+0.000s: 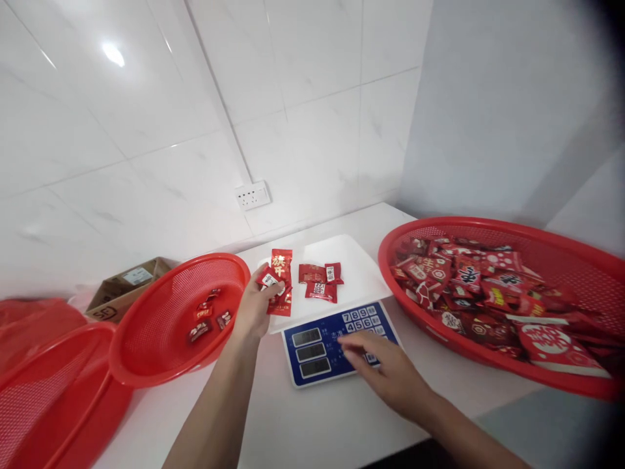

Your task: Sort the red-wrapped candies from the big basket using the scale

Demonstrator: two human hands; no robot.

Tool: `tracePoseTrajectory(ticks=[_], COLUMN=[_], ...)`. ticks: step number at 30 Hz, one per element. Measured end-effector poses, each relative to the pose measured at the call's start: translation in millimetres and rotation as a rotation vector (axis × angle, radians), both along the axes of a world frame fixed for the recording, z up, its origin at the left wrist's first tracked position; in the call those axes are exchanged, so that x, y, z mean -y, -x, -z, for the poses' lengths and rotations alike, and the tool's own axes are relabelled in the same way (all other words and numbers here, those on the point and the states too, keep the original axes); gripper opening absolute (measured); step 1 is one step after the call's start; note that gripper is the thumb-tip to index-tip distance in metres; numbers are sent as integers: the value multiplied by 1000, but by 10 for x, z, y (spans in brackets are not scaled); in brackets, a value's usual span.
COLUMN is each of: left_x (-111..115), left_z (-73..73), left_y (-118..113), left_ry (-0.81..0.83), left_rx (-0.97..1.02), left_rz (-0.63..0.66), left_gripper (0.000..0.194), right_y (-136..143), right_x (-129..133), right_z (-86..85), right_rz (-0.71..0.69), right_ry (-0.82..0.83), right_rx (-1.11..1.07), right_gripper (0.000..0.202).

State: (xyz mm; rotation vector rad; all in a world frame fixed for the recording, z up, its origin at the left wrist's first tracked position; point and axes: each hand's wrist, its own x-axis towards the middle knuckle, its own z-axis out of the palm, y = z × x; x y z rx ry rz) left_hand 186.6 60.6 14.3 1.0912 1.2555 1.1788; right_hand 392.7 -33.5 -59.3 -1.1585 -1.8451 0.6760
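Note:
My left hand [254, 305] is closed on a small red snack packet [269, 279] with a white label, above the left side of the white weighing tray [354, 286]. A longer red packet with gold writing [282, 259] lies right behind it; whether my fingers grip that one too is unclear. On the middle of the tray rest several small red packets [321, 291]. My right hand [383, 371] hovers over the blue keypad panel of the scale [336, 345], fingers apart, with nothing in it. Part of the keypad is hidden beneath it.
At right stands a large red basket [410, 228] heaped with red snack packets. A red basket [146, 339] at left holds several small packets. Another red basket [63, 404] sits nearer, with a cardboard box [112, 296] behind. A socket [252, 195] is on the tiled wall.

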Motion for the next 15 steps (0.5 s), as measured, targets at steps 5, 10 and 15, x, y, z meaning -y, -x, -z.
tracePoseTrajectory(ticks=[5, 10, 15], left_x=[166, 300, 375], left_z=[-36, -43, -40], left_y=[82, 133, 150], left_ry=[166, 281, 317], left_rx=[324, 454, 528], left_rz=[55, 63, 79], left_gripper=[21, 20, 26], right_y=[52, 293, 467], right_x=[-623, -1069, -1176], right_z=[-426, -490, -445], right_rz=[208, 166, 138], right_ry=[-176, 10, 23], right_rx=[199, 605, 673], right_gripper=[34, 61, 57])
